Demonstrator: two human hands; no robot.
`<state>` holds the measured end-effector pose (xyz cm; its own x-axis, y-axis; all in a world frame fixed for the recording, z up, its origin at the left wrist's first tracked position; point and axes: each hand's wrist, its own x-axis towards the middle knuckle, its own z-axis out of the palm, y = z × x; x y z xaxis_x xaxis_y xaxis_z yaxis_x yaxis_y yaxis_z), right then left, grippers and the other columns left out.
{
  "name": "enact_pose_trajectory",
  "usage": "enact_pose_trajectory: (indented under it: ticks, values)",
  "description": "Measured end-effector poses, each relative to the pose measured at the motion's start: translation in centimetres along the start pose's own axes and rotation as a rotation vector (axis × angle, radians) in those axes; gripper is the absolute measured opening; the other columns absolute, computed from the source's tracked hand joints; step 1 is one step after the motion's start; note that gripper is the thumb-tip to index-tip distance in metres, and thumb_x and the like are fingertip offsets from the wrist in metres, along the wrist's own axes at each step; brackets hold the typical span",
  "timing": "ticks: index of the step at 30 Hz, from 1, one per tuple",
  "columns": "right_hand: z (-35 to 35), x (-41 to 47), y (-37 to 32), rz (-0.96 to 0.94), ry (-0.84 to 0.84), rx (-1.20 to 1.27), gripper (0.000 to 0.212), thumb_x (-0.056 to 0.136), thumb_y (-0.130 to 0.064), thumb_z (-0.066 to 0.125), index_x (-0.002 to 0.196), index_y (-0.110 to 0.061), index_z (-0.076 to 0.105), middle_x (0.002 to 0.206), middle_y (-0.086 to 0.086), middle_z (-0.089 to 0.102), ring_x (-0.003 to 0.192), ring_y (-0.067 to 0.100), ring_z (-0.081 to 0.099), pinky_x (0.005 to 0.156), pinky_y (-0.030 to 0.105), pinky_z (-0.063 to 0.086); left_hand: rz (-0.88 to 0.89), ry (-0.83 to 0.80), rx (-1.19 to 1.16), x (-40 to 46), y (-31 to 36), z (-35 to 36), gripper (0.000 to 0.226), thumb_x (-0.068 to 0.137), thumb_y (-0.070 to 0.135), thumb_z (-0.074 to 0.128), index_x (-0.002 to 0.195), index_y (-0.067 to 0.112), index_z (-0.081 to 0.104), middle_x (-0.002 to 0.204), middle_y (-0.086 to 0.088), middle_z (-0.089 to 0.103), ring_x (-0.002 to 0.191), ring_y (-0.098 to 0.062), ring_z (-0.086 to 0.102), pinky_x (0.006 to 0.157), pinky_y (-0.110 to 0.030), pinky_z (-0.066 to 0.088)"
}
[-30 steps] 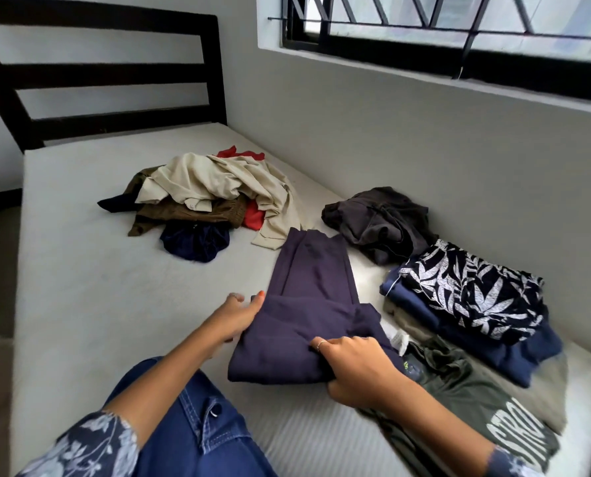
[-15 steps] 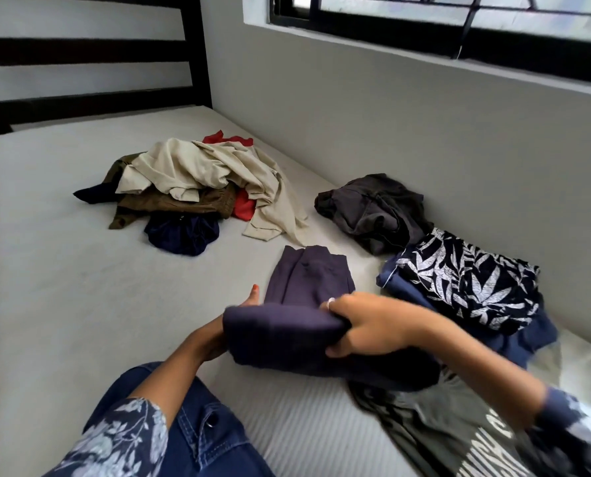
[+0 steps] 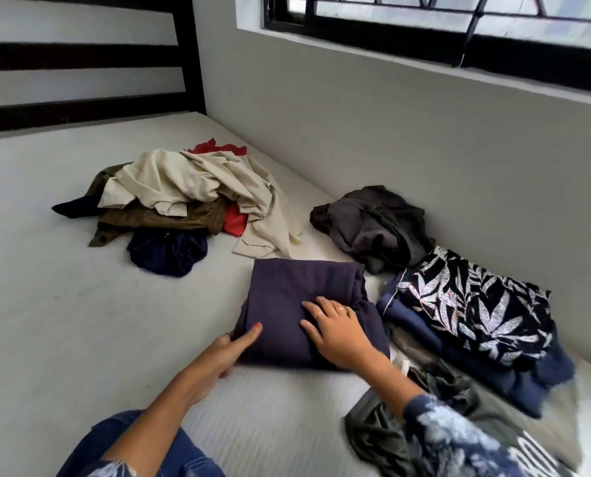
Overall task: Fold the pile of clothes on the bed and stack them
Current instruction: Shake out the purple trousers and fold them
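Note:
A dark purple garment [image 3: 287, 290] lies folded into a compact rectangle on the white mattress [image 3: 63, 321] in front of me. My right hand [image 3: 335, 332] lies flat on its top with straight fingers. At the garment's near left edge my left hand [image 3: 225, 349] pinches the fabric, thumb on top and fingers tucked under it. Farther back on the left lies the unfolded pile [image 3: 184, 187] of cream, olive, red and navy clothes. To the right, a folded stack topped by a leaf-print piece [image 3: 476, 304] rests against the wall.
A crumpled dark grey garment [image 3: 370, 222] lies by the wall behind the stack. A green printed shirt [image 3: 442, 383] sprawls at the near right. The black headboard [image 3: 80, 53] closes the far end, the grey wall [image 3: 390, 132] the right side. My jeans-clad knee [image 3: 139, 449] is at the bottom.
The near half of the purple garment was lifted and folded forward over its far half. My right hand let go and now lies flat on top; my left hand stayed at the left edge.

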<state>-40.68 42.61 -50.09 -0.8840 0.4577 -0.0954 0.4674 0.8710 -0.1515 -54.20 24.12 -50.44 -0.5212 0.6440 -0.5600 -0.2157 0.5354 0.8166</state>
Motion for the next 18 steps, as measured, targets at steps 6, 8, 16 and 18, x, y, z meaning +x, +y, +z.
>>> enact_pose_trajectory:
  ticks: [6,8,16,18]
  values:
    - [2.0,-1.4,0.2,-0.006,0.133,0.079,0.099,0.079,-0.077,-0.014,0.148,-0.024,0.034,0.155,0.005,0.031,0.144,0.022,0.027,0.118,0.039,0.009,0.106,0.038,0.042,-0.9,-0.3,0.5,0.047,0.085,0.041,0.068,0.126,0.025,0.053,0.115,0.017,0.062,0.107,-0.003,0.054,0.087,-0.023,0.042]
    - [2.2,-2.2,0.2,-0.056,0.085,0.051,0.103,0.074,-0.083,-0.009,0.152,-0.021,0.02,0.16,0.007,0.017,0.148,0.021,0.012,0.119,0.039,-0.003,0.132,0.061,0.017,-1.1,-0.1,0.5,0.041,0.084,0.036,0.07,0.121,0.024,0.056,0.111,0.015,0.065,0.104,-0.001,0.057,0.079,-0.019,0.043]
    - [3.1,-3.4,-0.3,-0.044,0.084,-0.073,0.089,0.061,-0.039,0.075,0.139,-0.007,0.046,0.136,0.017,0.054,0.122,0.031,0.056,0.108,0.05,0.034,0.123,0.163,-0.139,-1.2,0.4,1.2,0.085,0.051,0.047,0.086,0.121,0.014,0.052,0.11,0.0,0.069,0.1,-0.017,0.066,0.086,-0.032,0.052]
    - [1.7,-3.2,-0.9,-0.033,0.095,-0.01,0.079,0.064,-0.02,0.071,0.138,-0.008,0.047,0.134,0.015,0.055,0.12,0.031,0.056,0.109,0.045,0.033,0.126,0.172,-0.165,-1.4,0.6,1.5,0.081,0.053,0.046,0.083,0.12,0.012,0.052,0.11,-0.003,0.069,0.098,-0.019,0.065,0.08,-0.032,0.052]
